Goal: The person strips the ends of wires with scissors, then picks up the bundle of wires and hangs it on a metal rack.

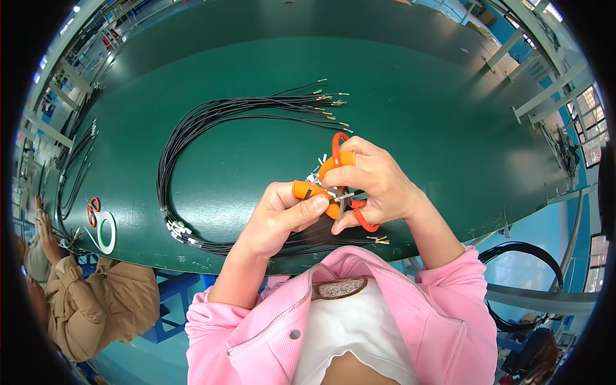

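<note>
My right hand (378, 183) is closed around red-handled scissors (336, 151), with the blades pointing down by my left fingertips. My left hand (279, 215) pinches the end of a black cable (309, 190) close to the scissors. Orange finger covers (307, 189) are on fingers of both hands. Where exactly the blades meet the cable is partly hidden by my fingers. Behind and left of my hands curves a bundle of black cables (168, 147) with stripped, coloured wire ends. White scraps (314, 176) lie just beyond my fingers.
On the green table (417, 96), a roll of green-and-white tape (109, 242) and another pair of red-handled scissors (91, 217) lie at the left. A co-worker in a brown jacket (106, 305) sits there, near more black cables (61, 183). Coiled black cable (513, 247) hangs at the right.
</note>
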`<state>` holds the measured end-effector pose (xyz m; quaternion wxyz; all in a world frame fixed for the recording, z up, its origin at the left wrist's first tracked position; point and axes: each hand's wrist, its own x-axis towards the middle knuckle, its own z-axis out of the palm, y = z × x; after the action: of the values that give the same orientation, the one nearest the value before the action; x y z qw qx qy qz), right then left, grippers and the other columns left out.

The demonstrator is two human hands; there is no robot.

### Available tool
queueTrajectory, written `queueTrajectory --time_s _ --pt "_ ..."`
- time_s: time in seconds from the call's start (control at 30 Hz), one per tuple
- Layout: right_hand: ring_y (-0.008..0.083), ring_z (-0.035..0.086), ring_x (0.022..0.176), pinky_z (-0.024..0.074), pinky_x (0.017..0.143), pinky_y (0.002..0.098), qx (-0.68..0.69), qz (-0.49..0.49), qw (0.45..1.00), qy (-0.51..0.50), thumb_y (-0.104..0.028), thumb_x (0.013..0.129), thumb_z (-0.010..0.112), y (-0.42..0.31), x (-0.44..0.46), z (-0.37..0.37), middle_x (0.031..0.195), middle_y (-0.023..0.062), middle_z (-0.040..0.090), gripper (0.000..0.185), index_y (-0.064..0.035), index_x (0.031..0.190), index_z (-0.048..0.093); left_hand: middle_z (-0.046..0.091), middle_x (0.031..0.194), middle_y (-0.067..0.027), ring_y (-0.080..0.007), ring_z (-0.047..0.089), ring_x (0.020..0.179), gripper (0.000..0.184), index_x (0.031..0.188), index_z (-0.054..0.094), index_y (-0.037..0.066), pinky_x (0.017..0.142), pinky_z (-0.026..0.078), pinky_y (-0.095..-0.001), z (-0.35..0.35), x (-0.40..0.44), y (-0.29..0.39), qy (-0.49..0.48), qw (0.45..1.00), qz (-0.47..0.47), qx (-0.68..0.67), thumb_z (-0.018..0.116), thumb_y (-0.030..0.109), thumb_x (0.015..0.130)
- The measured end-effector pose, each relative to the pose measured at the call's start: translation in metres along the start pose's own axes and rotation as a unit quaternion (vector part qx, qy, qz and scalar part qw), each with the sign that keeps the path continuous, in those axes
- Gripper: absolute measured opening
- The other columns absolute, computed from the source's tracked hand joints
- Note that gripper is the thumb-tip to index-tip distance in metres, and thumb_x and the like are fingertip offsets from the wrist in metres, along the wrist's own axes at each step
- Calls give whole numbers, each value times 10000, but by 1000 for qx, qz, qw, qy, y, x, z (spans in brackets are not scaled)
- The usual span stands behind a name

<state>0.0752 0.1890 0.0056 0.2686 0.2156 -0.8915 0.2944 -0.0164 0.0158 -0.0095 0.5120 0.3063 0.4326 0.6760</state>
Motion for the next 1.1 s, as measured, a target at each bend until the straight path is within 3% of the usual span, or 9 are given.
queueTrajectory --time_s 0.23,0.43,0.53,0.63,0.73,0.77,0.87,1.03,1.1 --pt "213 458 652 382 573 311 -42 -10 999 1 -423 477 777 0 -2 0 712 6 536 563 -115 898 565 471 601 38 -27 327 483 138 830 596 0 427 239 -198 3 -1 1 18 1000 4 -4 569 135 838" --pt "200 473 641 388 504 293 -40 17 999 -17 -428 552 746 -6 -2 -7 604 12 489 471 -91 830 571 529 706 6 -57 453 560 82 831 603 -2 469 352 -219 11 1 -7 54 984 146 89 622 59 782" --pt "197 495 608 389 483 302 -40 25 999 7 -409 569 746 -5 -8 -6 606 26 519 448 -76 810 570 514 665 -13 -90 491 529 87 789 616 16 452 370 -227 14 0 -3 123 908 224 331 658 33 715" --pt "206 501 541 391 478 296 -14 111 994 2 -376 633 730 -12 -13 -5 606 51 546 394 -55 787 560 504 651 -33 -140 500 489 119 756 625 33 419 373 -243 22 1 -6 200 766 325 517 679 23 650" --pt "203 506 496 394 488 289 101 381 916 -77 -344 704 694 -34 -11 -7 603 65 560 341 -41 763 547 521 663 -25 -162 501 467 131 775 626 40 401 376 -269 19 9 -16 233 668 396 586 677 42 654" --pt "191 509 496 393 489 287 142 415 896 -74 -340 720 682 -36 -11 -6 602 64 564 333 -41 770 545 522 662 -24 -160 501 468 131 779 626 39 402 377 -270 18 10 -18 240 642 407 604 676 47 658" --pt "151 522 513 393 498 282 234 465 850 -87 -322 751 659 -38 -11 -10 615 61 578 310 -40 804 539 519 654 -27 -164 499 466 145 806 632 44 405 372 -266 18 14 -19 240 640 398 612 669 39 666" --pt "105 531 571 416 543 260 231 355 900 -101 -229 739 679 -27 -26 -41 710 56 592 281 -42 889 532 498 612 -37 -107 446 461 134 842 653 24 416 323 -235 22 11 -9 234 835 246 434 639 22 709" --pt "106 494 611 432 605 262 252 363 897 10 -88 705 692 -30 -24 -44 758 31 585 240 -43 885 539 483 589 -30 -82 427 469 117 846 652 13 428 312 -224 24 9 -4 216 873 208 385 626 30 733"
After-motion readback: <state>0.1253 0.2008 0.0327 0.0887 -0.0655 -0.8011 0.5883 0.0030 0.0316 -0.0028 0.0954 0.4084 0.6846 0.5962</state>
